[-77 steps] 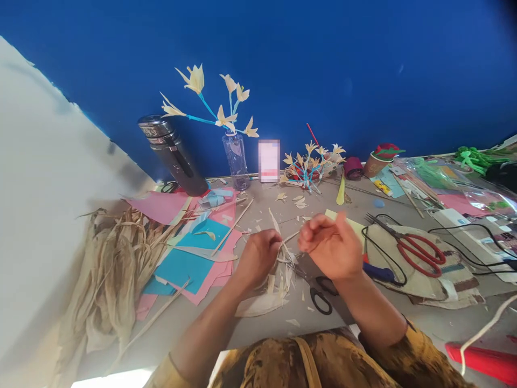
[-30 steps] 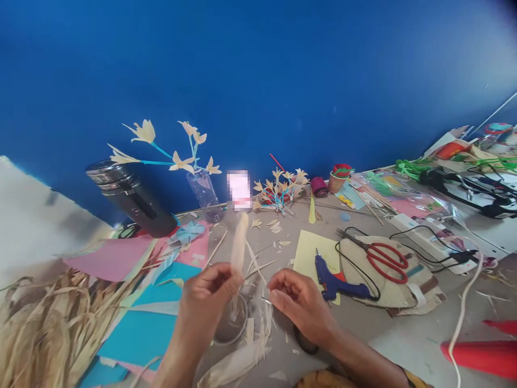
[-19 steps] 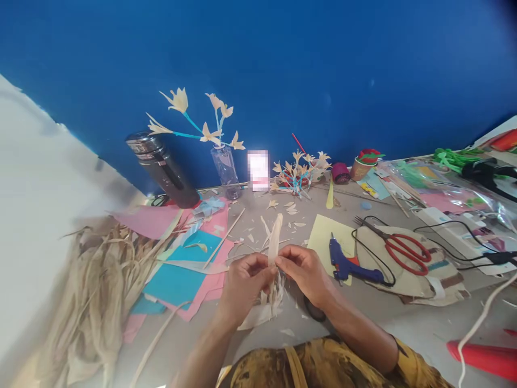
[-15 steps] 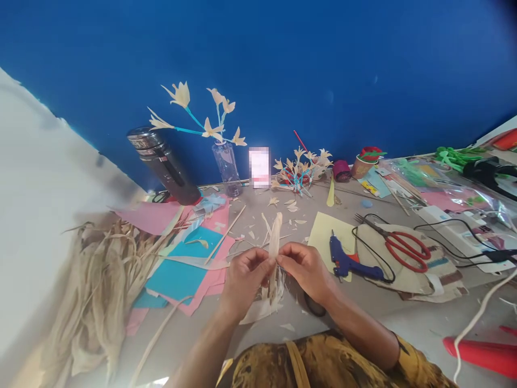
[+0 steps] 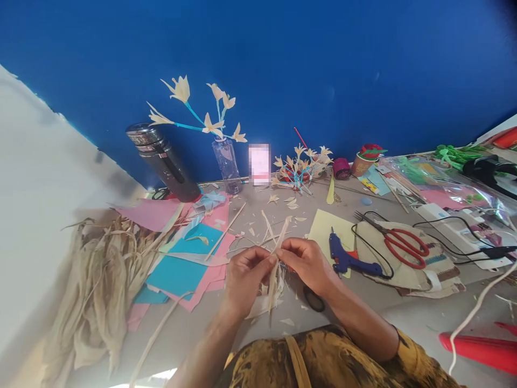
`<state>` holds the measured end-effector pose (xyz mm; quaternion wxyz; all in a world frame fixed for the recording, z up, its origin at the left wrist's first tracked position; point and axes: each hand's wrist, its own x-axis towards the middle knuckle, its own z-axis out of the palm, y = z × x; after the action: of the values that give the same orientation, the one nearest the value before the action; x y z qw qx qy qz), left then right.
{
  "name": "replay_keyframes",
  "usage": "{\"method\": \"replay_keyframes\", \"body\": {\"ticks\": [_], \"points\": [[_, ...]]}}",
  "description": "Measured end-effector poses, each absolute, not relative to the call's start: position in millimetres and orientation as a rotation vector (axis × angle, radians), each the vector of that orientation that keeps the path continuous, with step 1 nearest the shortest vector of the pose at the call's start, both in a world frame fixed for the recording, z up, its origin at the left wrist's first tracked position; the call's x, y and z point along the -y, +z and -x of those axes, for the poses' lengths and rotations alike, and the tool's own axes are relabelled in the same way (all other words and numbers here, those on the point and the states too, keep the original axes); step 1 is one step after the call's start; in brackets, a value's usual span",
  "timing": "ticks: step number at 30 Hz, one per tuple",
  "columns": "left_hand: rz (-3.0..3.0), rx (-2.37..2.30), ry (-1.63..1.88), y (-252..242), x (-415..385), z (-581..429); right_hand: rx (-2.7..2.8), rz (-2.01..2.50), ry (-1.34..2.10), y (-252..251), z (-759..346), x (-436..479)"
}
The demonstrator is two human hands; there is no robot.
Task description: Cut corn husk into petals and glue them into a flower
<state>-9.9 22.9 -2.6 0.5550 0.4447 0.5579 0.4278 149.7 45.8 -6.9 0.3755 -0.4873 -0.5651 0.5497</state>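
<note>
Between the fingertips of both hands is a pale, dried corn husk strip (image 5: 284, 233). My left hand (image 5: 247, 277) pinches it from the left, thumb against the fingers. From the other side my right hand (image 5: 309, 265) pinches it at nearly the same height. The strip's upper end leans right, and a thin pointed end hangs below the fingers. Under the hands lie husk scraps (image 5: 264, 307), partly hidden. A dark loop-shaped handle (image 5: 314, 299) shows beside my right wrist.
Left are a husk bundle (image 5: 97, 302), blue sheets (image 5: 177, 277) and a dark flask (image 5: 167, 167). Husk flowers stand in a clear bottle (image 5: 227, 167) behind. Right are a blue glue gun (image 5: 349, 263), red-handled scissors (image 5: 406, 248) and a white power strip (image 5: 456, 231).
The husk strip has turned from nearly upright to leaning right, and looks narrower. More of its pointed lower end shows beneath the fingers. Both hands stay in about the same place.
</note>
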Motion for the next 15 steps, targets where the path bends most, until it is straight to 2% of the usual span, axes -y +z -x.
{"method": "replay_keyframes", "body": {"ticks": [9, 15], "points": [[-1.265, -1.527, 1.013, 5.6, -22.3, 3.2, 1.576, 1.317, 1.225, 1.8, -147.2, -40.5], [-1.244, -1.440, 1.080, -0.4, -16.5, 1.8, 1.620, 1.412, 1.191, 1.9, -149.9, -38.8]]}}
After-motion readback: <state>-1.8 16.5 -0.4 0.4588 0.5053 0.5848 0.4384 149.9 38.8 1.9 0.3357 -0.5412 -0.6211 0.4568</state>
